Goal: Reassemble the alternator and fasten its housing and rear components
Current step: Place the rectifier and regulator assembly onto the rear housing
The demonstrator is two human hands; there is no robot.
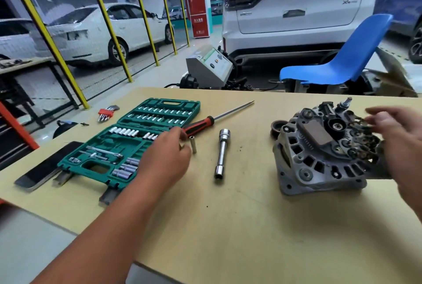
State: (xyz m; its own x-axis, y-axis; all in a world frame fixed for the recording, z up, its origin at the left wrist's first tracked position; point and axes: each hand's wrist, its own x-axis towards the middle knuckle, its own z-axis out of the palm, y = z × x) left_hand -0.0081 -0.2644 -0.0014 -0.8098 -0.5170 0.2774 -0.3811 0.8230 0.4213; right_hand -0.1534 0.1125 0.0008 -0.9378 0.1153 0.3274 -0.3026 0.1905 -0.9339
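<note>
- Alternator (324, 146) on the right part of the table (228, 226), tilted, rear side facing up.
- Right hand (397, 144) blurred, fingers spread and fairly straight at the alternator's right edge, gripping nothing; contact unclear.
- Left hand (169, 155) over the right edge of the green tool case (127, 144), fingers bent, tips just beside a small socket (193, 144) standing upright; impossible to tell whether pinching anything.
- Red-and-black screwdriver (205, 122) just behind that hand, tip pointing away to the right.
- Long tube wrench (222, 153) lying between the socket and the alternator.
- Pulley (277, 127) just behind the alternator's left side.
- Hex keys (107, 112) on the floor beyond the case.
</note>
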